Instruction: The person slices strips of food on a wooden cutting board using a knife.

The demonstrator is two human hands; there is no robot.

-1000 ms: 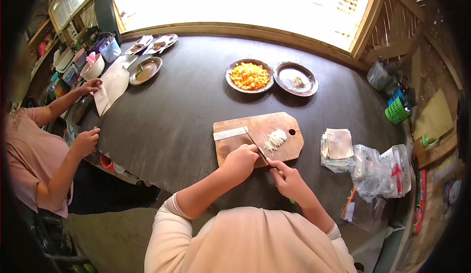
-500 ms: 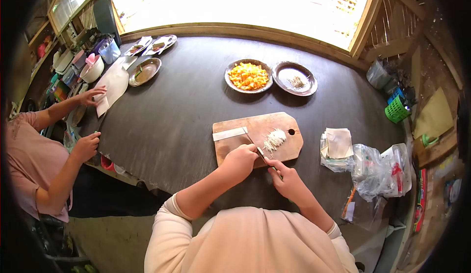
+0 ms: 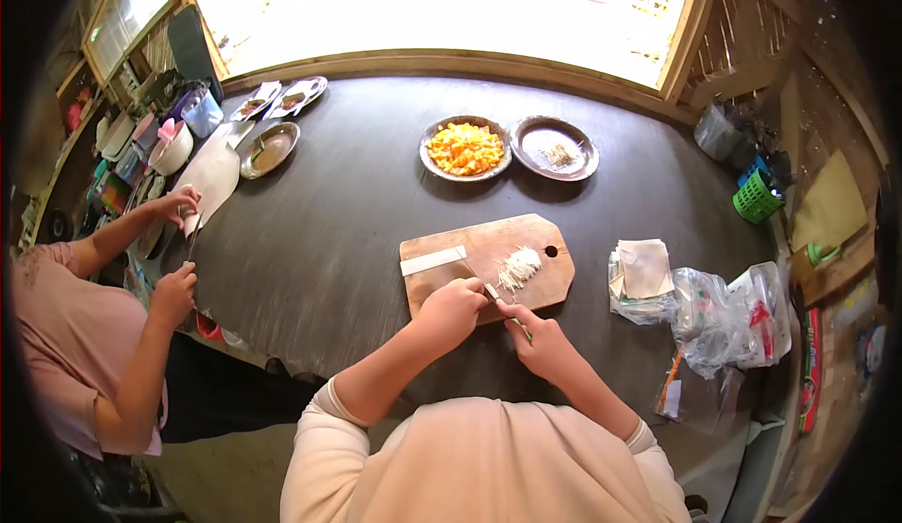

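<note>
My right hand [image 3: 531, 337] is closed around the handle of a knife [image 3: 491, 292], whose thin blade points up and left over the wooden cutting board [image 3: 554, 283]. My left hand [image 3: 456, 307] rests at the board's near edge with its fingers curled beside the blade. Whatever those fingers press on is hidden. A flat white strip [image 3: 434, 261] lies across the left part of the board. Fine white shreds [image 3: 520, 267] are heaped right of the blade, close to the board's round hole.
Beyond the board stand a plate of orange diced pieces [image 3: 465, 150] and a plate with a few pale shreds [image 3: 573, 171]. Pale squares [image 3: 643, 269] and plastic bags [image 3: 707, 321] lie at right. At left, a co-worker's hands [image 3: 174, 296] hold a knife against a white sheet [image 3: 209, 173].
The view has shifted slightly. My hands and the knife keep nearly the same place on the board. The co-worker's lower hand has moved closer to the white sheet with the knife.
</note>
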